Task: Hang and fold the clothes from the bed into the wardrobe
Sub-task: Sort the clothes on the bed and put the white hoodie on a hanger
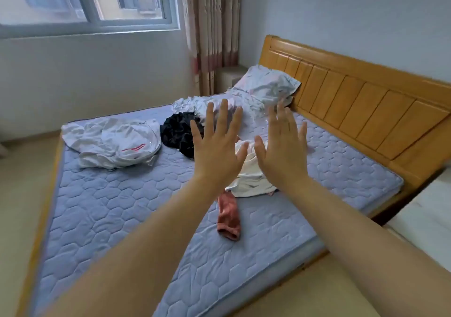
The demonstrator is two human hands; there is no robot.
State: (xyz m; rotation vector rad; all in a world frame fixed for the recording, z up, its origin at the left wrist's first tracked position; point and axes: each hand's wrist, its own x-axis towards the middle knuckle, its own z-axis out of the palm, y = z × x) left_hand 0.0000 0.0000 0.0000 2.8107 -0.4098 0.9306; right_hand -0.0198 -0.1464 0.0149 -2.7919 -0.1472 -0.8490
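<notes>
I see my left hand and right hand raised side by side above the mattress, fingers spread wide, holding nothing. On the mattress below them lies a pink garment, then a cream garment. A black garment and a white garment lie farther across the mattress.

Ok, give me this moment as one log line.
left hand: open, empty | right hand: open, empty | clothes: loose on mattress, none held | wardrobe: not in view
</notes>
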